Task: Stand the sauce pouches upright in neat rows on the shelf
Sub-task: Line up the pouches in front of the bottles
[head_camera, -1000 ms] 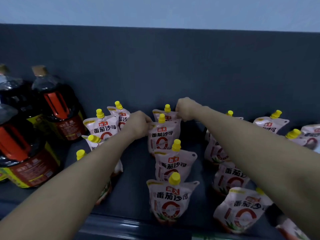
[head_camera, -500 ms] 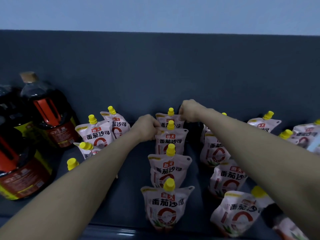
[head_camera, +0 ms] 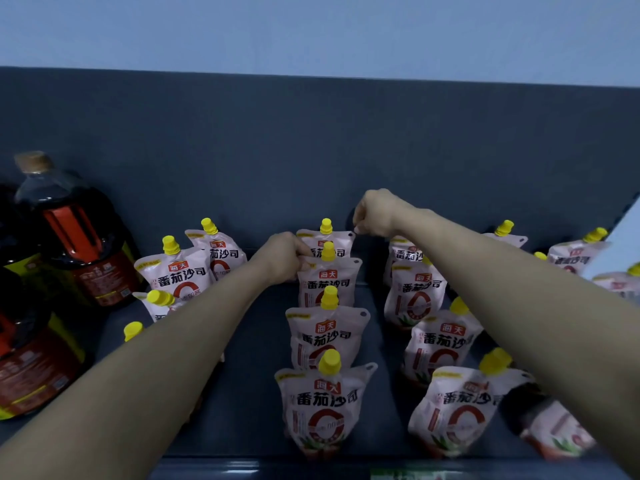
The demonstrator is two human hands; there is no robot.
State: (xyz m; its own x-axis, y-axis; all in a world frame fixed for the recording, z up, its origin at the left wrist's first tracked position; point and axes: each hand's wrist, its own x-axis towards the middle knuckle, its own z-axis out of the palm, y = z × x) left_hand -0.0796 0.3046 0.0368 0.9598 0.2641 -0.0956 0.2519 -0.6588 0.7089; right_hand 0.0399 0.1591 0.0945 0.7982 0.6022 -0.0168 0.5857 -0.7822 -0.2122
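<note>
White-and-pink sauce pouches with yellow caps stand on a dark shelf (head_camera: 249, 403). A middle row of several runs front to back, from the front pouch (head_camera: 323, 410) to the rearmost pouch (head_camera: 337, 239). My left hand (head_camera: 282, 258) pinches the upper left corner of the second-from-back pouch (head_camera: 329, 282), maybe also the rearmost one. My right hand (head_camera: 375, 213) pinches the rearmost pouch's upper right corner. Another row (head_camera: 438, 344) stands to the right. On the left, a looser group of pouches (head_camera: 183, 275) leans, partly hidden by my left arm.
Large dark bottles with red handles (head_camera: 74, 237) stand at the left, one row behind another. The shelf's dark back panel (head_camera: 311, 150) rises close behind the pouches. More pouches (head_camera: 575, 258) sit far right, and one lies flat at the front right (head_camera: 554, 431).
Both hands stay at the back of the middle row, which now reads straighter front to back. The view has shifted, with the bottles sliding left in the frame.
</note>
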